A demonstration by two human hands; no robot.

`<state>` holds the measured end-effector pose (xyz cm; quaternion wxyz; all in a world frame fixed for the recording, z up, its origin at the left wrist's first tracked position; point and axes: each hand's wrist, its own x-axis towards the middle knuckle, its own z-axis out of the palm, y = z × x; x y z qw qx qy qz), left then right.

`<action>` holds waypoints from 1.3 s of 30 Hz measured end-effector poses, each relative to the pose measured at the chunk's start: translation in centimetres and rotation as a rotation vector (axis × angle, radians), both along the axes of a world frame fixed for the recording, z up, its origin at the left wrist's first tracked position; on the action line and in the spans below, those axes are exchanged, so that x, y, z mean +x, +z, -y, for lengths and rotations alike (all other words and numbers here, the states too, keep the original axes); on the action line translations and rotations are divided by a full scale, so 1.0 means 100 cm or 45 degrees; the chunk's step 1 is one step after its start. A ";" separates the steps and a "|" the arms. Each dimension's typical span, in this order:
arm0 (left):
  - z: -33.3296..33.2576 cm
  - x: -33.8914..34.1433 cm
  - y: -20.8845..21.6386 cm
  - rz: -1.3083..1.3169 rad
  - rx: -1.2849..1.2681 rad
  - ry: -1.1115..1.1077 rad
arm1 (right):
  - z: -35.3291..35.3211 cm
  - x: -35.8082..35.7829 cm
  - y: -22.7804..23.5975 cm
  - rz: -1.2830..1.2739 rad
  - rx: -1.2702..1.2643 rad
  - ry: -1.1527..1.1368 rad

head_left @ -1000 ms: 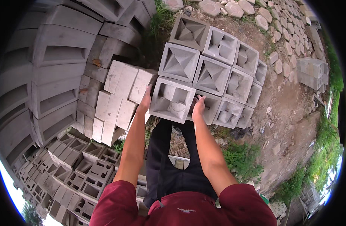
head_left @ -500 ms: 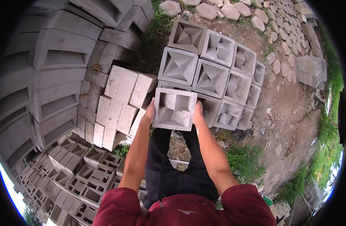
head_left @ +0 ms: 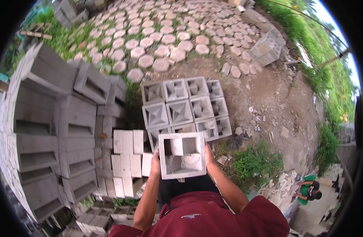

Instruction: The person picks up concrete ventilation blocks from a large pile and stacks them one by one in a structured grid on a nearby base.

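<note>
Between my two hands I hold a square grey concrete block (head_left: 182, 176), its open side with stepped hollows facing up. My left hand (head_left: 155, 162) presses against its left side and my right hand (head_left: 209, 154) against its right side. The fingers are partly hidden behind the block's walls. Just beyond it, several similar concrete blocks (head_left: 179, 112) stand in close rows on the ground, some with pyramid-shaped faces and some with stepped hollows. The held block covers part of the nearest row.
Tall stacks of grey blocks (head_left: 76, 130) rise at the left, with pale slabs (head_left: 127, 162) beside my left arm. Hexagonal pavers (head_left: 161, 50) cover the far ground. Green plants (head_left: 257, 161) grow at my right. A person in green (head_left: 307, 191) is at the lower right.
The view has tilted up and shows more of the far ground. The held block is nearer my body and lower in the picture, farther from the rows. Both hands keep their grip.
</note>
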<state>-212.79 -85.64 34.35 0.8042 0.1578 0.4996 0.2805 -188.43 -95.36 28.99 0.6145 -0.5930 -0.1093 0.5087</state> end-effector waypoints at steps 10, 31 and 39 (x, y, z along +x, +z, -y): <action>0.011 0.095 0.123 0.298 0.153 -0.404 | 0.084 0.042 0.163 -0.570 0.177 -0.445; 0.158 0.450 0.151 0.224 0.234 -0.824 | 0.277 0.323 0.190 -0.327 0.231 -0.902; 0.169 0.542 0.169 0.242 0.394 -1.043 | 0.299 0.388 0.197 -0.251 0.310 -1.025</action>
